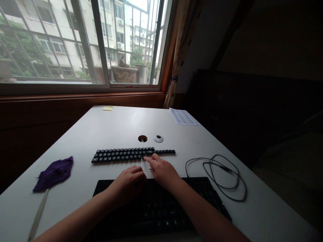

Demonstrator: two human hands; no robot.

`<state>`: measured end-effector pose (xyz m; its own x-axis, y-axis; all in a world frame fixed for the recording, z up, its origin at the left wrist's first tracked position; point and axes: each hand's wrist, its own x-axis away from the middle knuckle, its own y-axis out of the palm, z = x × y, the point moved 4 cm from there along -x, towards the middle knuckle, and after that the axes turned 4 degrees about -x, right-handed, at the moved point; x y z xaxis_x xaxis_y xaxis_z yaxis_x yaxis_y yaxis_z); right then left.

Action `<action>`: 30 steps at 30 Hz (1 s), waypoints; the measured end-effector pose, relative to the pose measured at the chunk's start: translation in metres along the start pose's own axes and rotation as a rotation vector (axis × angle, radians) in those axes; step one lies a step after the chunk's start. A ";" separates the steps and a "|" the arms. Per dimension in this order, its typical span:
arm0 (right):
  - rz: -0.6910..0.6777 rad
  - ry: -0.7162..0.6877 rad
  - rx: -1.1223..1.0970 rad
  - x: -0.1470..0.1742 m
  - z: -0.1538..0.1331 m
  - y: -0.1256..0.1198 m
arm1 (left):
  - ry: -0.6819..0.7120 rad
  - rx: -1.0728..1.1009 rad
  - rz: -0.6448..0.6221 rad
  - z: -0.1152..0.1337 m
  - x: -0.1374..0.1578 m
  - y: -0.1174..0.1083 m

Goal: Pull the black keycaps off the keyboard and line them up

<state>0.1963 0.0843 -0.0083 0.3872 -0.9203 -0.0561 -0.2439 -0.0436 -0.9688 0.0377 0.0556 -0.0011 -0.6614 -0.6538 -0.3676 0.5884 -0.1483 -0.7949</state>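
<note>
Right hand (161,169) — at black keycaps (123,157), left hand (131,183) — over keyboard (158,206)

Yellow sticky notes (107,108) at the tabletop's (121,126) eleven o'clock, printed paper (183,117) at one, barred window (101,43) beyond eleven!

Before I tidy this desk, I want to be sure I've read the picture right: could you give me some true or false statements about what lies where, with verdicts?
1. The purple cloth lies left of the keyboard. True.
2. The cable lies left of the keyboard. False: the cable lies to its right.
3. A finger of the right hand is at the rows of keys. True.
4. The left hand holds the purple cloth. False: the left hand is over the keyboard, apart from the cloth.
5. The paper lies near the desk's far right corner. True.
</note>
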 end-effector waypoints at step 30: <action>0.012 -0.117 0.095 -0.037 0.000 -0.030 | 0.025 -0.048 -0.067 0.000 0.000 0.001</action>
<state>0.1894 0.1198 0.0232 0.4873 -0.8685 -0.0904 -0.1659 0.0096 -0.9861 0.0386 0.0556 -0.0022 -0.7101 -0.6249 -0.3243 0.5200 -0.1549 -0.8400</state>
